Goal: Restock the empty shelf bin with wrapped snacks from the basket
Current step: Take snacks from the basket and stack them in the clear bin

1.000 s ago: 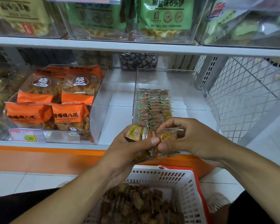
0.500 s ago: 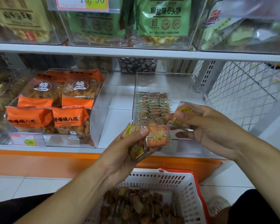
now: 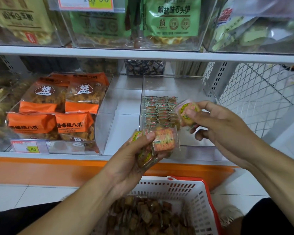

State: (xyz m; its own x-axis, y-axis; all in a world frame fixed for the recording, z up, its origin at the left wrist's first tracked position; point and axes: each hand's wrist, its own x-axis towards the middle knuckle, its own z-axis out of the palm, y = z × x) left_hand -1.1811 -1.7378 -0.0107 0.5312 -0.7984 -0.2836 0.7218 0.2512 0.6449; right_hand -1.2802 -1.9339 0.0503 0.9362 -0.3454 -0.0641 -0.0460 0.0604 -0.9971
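A clear shelf bin (image 3: 190,78) stands on the lower shelf with rows of wrapped snacks (image 3: 158,112) stacked along its left side. My left hand (image 3: 136,155) grips a bunch of wrapped snacks (image 3: 163,139) in front of the bin's front wall. My right hand (image 3: 219,126) pinches a single wrapped snack (image 3: 187,110) over the bin, just right of the stacked rows. Below, a white basket with a red rim (image 3: 200,200) holds several more wrapped snacks (image 3: 146,217).
A clear bin of orange snack bags (image 3: 58,112) stands to the left, with a price tag (image 3: 28,146) on its front. The shelf above (image 3: 143,53) carries bins of green and yellow bags. A white wire mesh panel (image 3: 255,92) closes the right side.
My right hand took one snack from the bunch in my left hand and carried it up and right, over the bin. The left hand stayed low with the rest.
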